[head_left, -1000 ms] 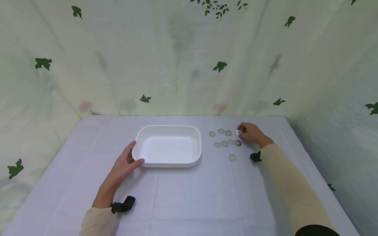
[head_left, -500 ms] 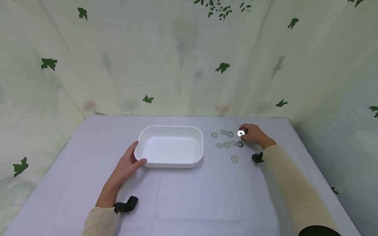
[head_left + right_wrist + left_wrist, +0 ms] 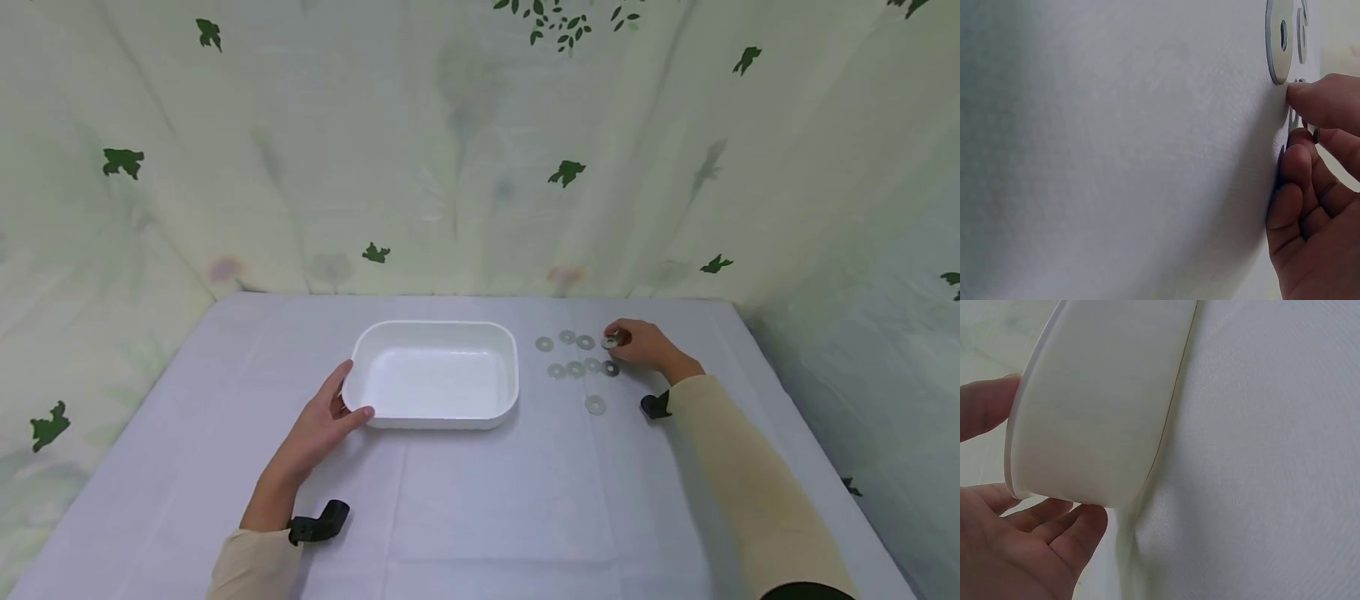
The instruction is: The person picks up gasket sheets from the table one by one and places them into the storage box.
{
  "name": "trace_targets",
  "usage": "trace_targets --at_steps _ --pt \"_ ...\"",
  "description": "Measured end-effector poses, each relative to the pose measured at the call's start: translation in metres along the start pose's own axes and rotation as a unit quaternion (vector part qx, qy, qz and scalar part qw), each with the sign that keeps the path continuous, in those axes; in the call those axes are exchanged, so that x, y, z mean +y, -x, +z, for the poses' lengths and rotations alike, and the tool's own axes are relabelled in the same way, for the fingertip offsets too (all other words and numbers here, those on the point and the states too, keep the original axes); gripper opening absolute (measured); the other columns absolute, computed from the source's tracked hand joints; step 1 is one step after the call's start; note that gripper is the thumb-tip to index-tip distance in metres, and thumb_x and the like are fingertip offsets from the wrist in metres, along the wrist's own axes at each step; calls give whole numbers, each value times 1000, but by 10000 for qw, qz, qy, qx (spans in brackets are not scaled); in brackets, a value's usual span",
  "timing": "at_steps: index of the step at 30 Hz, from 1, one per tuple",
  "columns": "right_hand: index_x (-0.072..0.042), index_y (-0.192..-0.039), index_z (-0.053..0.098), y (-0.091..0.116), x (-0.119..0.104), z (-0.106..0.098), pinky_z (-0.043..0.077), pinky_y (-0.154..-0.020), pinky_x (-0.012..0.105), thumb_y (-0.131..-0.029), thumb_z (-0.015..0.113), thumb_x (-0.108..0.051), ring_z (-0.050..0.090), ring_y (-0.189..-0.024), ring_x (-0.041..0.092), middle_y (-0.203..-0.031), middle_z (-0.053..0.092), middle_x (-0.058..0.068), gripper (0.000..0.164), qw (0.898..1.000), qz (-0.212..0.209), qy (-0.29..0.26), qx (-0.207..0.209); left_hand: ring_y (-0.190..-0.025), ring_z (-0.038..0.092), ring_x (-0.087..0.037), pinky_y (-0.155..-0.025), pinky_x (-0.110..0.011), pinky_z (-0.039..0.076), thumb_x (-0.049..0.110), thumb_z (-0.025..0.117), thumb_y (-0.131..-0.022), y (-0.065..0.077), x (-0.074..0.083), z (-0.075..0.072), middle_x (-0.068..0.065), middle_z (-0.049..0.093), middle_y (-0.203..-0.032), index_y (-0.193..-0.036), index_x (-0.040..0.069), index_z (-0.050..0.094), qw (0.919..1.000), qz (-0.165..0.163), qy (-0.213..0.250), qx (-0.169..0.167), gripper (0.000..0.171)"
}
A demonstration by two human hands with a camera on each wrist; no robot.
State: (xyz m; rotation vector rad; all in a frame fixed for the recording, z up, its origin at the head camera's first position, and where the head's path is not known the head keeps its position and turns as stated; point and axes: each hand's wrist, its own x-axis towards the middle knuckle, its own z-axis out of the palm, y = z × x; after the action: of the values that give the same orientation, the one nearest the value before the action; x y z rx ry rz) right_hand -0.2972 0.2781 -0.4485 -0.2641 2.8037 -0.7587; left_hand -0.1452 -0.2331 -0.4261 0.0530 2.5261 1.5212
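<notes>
A white rectangular tray (image 3: pixel 432 377) sits on the cloth in the head view. My left hand (image 3: pixel 315 432) grips its near left corner; the left wrist view shows the thumb at the rim and curled fingers (image 3: pixel 1085 534) against the tray's wall. To the tray's right, flat metal washers (image 3: pixel 575 369) lie in a loose cluster. At the cluster's right end my right hand (image 3: pixel 642 345) pinches a washer (image 3: pixel 609 342) between thumb and fingertips, low over the table. In the right wrist view the fingers mostly hide that washer, while a darker washer (image 3: pixel 1280 42) lies nearby.
A white cloth (image 3: pixel 495 508) covers the table. One washer (image 3: pixel 595 405) lies nearer the front than the others. Pale curtains with green leaf prints (image 3: pixel 566 172) hang behind and at the sides. Black wrist cameras (image 3: pixel 320 522) sit on both wrists.
The washer in my right fingers tilts: it faced the camera brightly half a second ago and now looks flatter and duller. My left hand stays on the tray. The head view has shifted slightly.
</notes>
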Motion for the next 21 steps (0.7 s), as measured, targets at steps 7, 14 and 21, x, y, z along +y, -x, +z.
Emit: trace_targets --at_steps 7,14,21 --pt "-4 -125 61 -4 2 -2 46 -87 43 -90 63 -16 55 -98 29 -113 62 18 37 10000 49 -42 9 -148 32 -41 -97 -13 43 31 67 -95 -2 4 1 -22 12 -166 -161 12 3 9998 -65 -124 104 94" --pt "-2 -127 59 -8 2 -2 45 -91 45 -89 64 -16 53 -103 31 -117 59 19 41 9995 159 -261 -49 -145 38 -42 -102 -27 45 32 68 -94 2 3 3 -22 20 -165 -161 12 5 9990 -111 -354 255 94" --pt "-3 -134 53 -3 -13 -8 44 -100 50 -94 64 -21 51 -119 35 -132 54 20 45 9962 218 -842 -37 -142 41 -42 -105 -40 45 29 70 -93 1 2 6 -24 24 -162 -161 11 8 9991 -61 -259 330 94"
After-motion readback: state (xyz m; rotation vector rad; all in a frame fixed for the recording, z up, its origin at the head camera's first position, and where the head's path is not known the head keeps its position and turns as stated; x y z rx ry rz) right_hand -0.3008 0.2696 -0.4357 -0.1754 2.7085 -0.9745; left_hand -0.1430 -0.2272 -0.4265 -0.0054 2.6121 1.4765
